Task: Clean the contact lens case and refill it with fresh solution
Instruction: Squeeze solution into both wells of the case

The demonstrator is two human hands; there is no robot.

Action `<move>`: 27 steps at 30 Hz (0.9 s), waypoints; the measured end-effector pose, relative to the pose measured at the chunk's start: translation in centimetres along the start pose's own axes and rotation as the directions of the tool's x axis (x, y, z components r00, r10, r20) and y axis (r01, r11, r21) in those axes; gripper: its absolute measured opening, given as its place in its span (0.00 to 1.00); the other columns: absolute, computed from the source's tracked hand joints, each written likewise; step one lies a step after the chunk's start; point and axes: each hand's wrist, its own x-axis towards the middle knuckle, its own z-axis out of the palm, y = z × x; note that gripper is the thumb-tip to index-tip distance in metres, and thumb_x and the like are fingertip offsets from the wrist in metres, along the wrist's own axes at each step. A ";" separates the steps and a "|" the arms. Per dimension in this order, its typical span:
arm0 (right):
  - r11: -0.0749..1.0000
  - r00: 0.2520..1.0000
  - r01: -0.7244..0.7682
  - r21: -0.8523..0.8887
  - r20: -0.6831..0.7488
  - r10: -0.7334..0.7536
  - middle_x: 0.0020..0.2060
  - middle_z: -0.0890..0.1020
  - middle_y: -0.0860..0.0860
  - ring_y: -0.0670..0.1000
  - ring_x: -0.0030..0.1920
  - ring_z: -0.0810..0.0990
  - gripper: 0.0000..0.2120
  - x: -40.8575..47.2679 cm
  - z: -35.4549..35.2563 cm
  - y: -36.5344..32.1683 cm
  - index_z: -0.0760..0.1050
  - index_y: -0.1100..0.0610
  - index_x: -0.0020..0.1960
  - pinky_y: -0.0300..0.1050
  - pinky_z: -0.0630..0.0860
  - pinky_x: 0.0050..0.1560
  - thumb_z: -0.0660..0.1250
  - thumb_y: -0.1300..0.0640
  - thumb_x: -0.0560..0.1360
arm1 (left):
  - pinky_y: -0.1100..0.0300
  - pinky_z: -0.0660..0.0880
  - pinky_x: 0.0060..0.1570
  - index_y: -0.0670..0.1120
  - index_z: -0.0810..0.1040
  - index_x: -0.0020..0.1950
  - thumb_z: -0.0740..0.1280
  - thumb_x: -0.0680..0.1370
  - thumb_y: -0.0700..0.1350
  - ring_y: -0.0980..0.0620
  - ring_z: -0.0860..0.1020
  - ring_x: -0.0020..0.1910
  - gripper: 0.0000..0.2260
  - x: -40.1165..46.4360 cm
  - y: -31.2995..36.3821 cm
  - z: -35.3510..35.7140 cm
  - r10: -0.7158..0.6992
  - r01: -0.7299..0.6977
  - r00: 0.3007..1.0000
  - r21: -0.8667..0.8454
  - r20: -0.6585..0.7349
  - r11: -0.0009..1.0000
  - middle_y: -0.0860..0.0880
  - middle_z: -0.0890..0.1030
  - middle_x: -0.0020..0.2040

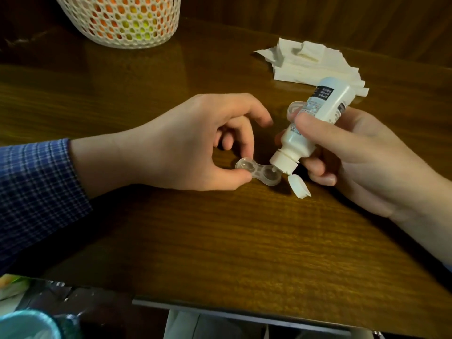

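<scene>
Clutter near-left: teal round container at the frame corner, partly cut off; dark packaging just beyond it, contents unclear.
Table: brown wood-grain top, near edge visible at the bottom.
Left hand: left hand, plaid sleeve; thumb and forefinger pinch the left well of the case, other fingers loosely curled above it.
Case: one clear contact lens case, two wells, both uncapped, lying on the table mid-scene between the hands.
Right hand: right hand wraps the bottle, thumb across its front, fingers curled behind.
Bottle: one white solution bottle, tipped nozzle-down to the left; nozzle sits right over the right well. Flip cap hangs open under the neck, close to the table.
Cap: one clear round lid just behind the bottle, partly hidden by it; a second not visible.
Tissues: white stack far right, beyond the bottle.
Basket: one white mesh basket far left, orange and yellow-green items inside.
</scene>
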 end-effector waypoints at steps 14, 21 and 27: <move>1.000 0.999 0.021 0.019 -0.027 -0.020 0.39 0.84 0.50 0.44 0.28 0.71 0.17 -0.4 0.2 0.0 0.78 0.58 0.57 0.34 0.66 0.24 0.72 0.50 0.72 | 0.56 0.79 0.41 0.50 0.74 0.71 0.78 0.72 0.52 0.50 0.82 0.47 0.29 0.0 0.2 -0.1 -0.022 0.022 1.000 0.000 0.012 1.000 0.58 0.84 0.47; 0.999 1.000 0.024 0.038 -0.019 -0.023 0.38 0.85 0.48 0.43 0.28 0.71 0.19 -0.4 0.2 0.0 0.77 0.58 0.59 0.34 0.67 0.24 0.72 0.50 0.72 | 0.56 0.79 0.41 0.48 0.74 0.71 0.77 0.72 0.52 0.51 0.83 0.47 0.29 0.0 0.2 -0.1 -0.015 0.015 1.000 0.004 0.008 1.000 0.58 0.84 0.47; 0.998 1.000 0.022 0.055 -0.018 -0.021 0.38 0.84 0.48 0.43 0.28 0.71 0.21 -0.5 0.3 0.0 0.76 0.58 0.60 0.33 0.66 0.24 0.73 0.49 0.71 | 0.56 0.79 0.41 0.48 0.74 0.71 0.77 0.72 0.52 0.52 0.82 0.46 0.29 0.0 0.2 -0.1 -0.014 0.014 1.000 -0.002 0.004 1.000 0.57 0.84 0.47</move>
